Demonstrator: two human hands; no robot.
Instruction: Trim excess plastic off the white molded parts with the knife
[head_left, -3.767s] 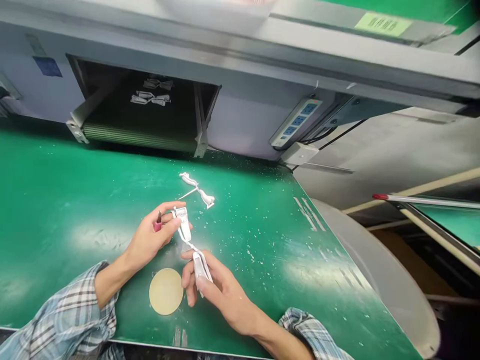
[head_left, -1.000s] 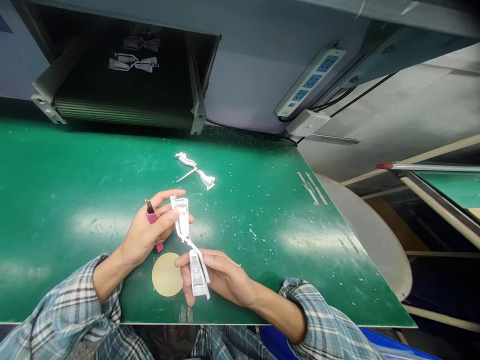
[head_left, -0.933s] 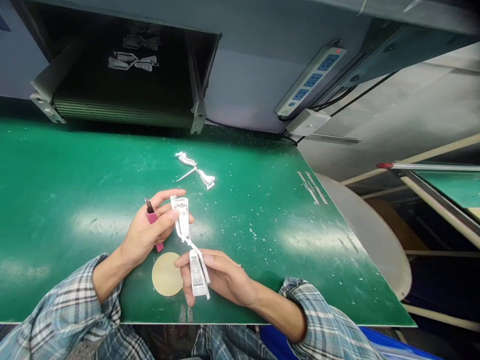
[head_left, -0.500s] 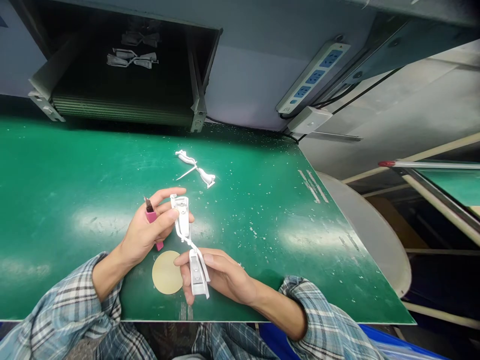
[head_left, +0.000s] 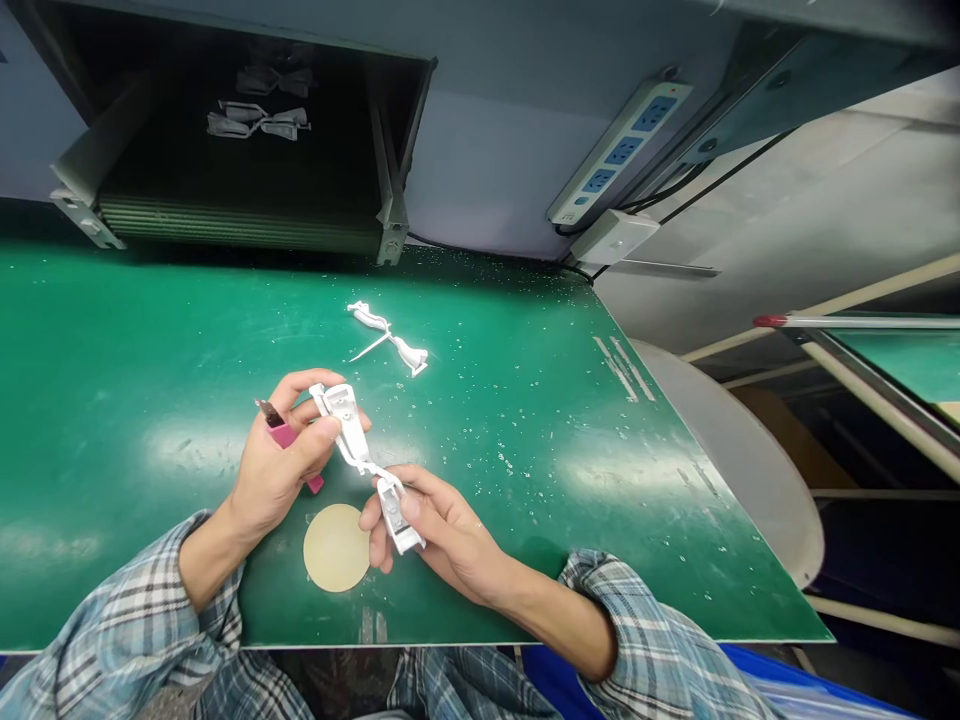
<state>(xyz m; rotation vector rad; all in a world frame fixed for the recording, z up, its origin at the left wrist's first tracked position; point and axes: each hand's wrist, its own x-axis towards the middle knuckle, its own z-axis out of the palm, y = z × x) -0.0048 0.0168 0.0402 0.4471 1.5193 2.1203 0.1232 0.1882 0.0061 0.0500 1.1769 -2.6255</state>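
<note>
Between my hands is a white moulded plastic piece (head_left: 346,418), two hollow parts joined by a thin runner. My left hand (head_left: 281,450) pinches its upper part between thumb and fingers. A pink-handled cutter knife (head_left: 283,433) is also tucked in that hand, its short dark blade pointing up and away from the piece. My right hand (head_left: 450,530) grips the lower part, thumb on top and fingers beneath. Farther up the green table lies a similar white moulding (head_left: 388,338) with a thin spike of runner.
A round yellowish disc (head_left: 336,548) lies on the green table (head_left: 525,560) near the front edge. White crumbs are scattered about. At the back, a dark conveyor belt (head_left: 240,225) carries more white mouldings (head_left: 259,121). A power strip (head_left: 621,152) is fixed to the machine.
Both hands have tilted the white piece, its upper end shifting left and its lower end rising slightly. The knife has tipped further left with my left hand.
</note>
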